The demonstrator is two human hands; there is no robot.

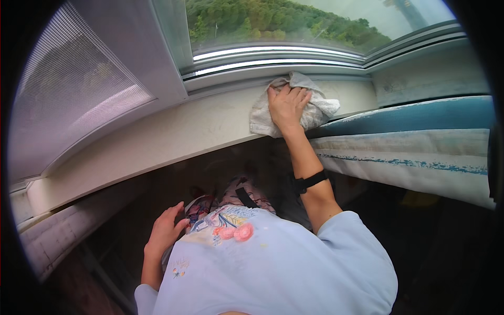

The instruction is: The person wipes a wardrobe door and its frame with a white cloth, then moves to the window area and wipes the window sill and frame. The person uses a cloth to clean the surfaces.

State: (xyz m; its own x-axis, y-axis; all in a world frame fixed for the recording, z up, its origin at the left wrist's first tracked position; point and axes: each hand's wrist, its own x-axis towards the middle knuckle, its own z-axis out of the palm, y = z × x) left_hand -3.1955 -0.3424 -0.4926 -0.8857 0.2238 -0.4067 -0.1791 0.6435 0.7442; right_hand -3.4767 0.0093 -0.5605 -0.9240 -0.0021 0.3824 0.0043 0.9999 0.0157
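A crumpled pale grey-white cloth (262, 113) lies on the light window sill (205, 118), near its right end and up against the window frame. On top of it my right hand (287, 107) presses down, fingers stretched out toward the window and the palm resting on the fabric. Part of the cloth bunches up beyond my fingertips and to their right. My left hand (167, 228) hangs low beside my body, away from the sill, its fingers apart and nothing in it. A black band (311, 181) is around my right forearm.
Beyond the sill is a window pane (283, 26) in a metal frame, with trees outside. A mesh screen (79, 89) stands at the left. Blue and white curtain fabric (409, 139) borders the sill's right end; a pale curtain (68, 233) hangs at the lower left.
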